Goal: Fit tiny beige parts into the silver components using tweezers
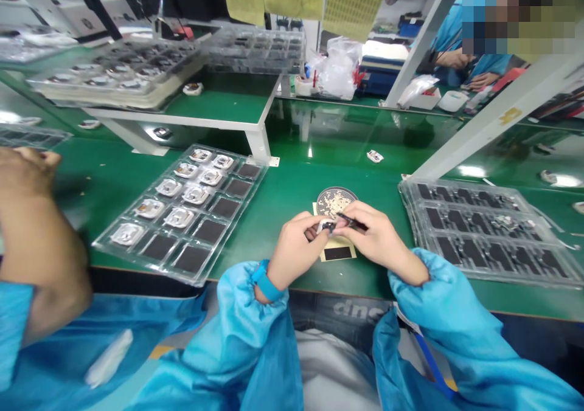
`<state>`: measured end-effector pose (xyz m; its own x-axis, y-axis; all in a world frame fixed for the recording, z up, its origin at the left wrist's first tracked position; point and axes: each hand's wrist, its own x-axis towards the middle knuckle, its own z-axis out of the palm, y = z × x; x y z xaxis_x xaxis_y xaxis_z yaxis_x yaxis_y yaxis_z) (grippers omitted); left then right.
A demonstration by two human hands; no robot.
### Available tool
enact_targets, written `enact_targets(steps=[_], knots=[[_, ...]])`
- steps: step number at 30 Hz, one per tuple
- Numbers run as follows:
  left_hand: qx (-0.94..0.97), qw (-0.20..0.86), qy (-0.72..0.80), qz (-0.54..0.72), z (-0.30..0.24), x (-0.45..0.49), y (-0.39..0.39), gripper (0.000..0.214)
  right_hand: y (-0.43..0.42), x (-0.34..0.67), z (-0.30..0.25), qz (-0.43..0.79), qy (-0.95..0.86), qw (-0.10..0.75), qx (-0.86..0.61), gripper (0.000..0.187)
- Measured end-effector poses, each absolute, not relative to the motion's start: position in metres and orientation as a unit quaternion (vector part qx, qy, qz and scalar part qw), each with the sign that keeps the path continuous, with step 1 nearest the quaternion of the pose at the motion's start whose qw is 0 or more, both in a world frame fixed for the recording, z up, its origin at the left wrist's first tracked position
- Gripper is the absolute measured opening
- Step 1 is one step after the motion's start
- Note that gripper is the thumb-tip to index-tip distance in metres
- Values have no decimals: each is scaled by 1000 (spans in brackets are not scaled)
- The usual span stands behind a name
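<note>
My left hand (298, 244) is closed, pinching a small white-and-dark part (325, 224) that looks like the white housings in the tray; the fingers partly hide it. My right hand (376, 234) grips dark tweezers (351, 220), their tip pointing at that part. Just beyond both hands sits a round dark dish (323, 197) holding many pale small bits (336, 202). Beneath the hands lies a cream card (326, 255) with a black rectangle on it.
At left, a clear tray (201, 275) carries several white housings (179, 217). Stacked trays (479, 234) with dark slots stand at right. A metal-legged shelf (219, 104) bears more trays. One white piece (375, 156) lies farther back. A co-worker's arm (43, 241) is close on the left.
</note>
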<state>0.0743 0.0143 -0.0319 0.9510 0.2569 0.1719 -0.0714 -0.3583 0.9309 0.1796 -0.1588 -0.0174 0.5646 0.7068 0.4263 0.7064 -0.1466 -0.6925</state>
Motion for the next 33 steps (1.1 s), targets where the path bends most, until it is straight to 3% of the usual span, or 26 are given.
enact_targets(steps=[2,7,10,15,16,19,23,30,33], knots=[[803,577,77,124,-32,79,19,27,-159,191,-22,-11,-399,466,-790,11],[753,644,112,76,-35,80,21,34,-171,205,-39,-43,-337,348,-874,16],[756,643,106,66,-31,87,21,36,-179,199,-38,-49,-329,391,-858,15],[869,476,88,97,-24,161,41,31,-198,185,-30,-94,-333,458,-819,20],[904,405,108,86,-23,184,47,31,-203,183,-31,-106,-336,458,-816,20],[930,328,144,80,-23,248,59,31,-215,177,-42,-123,-323,436,-831,21],[958,227,141,107,-25,307,39,51,-222,168,-61,-95,-300,415,-854,20],[976,205,51,53,-44,357,-33,74,-220,172,-66,-75,-269,424,-862,20],[970,232,52,52,-45,362,-37,63,-221,172,-65,-46,-241,459,-854,18]])
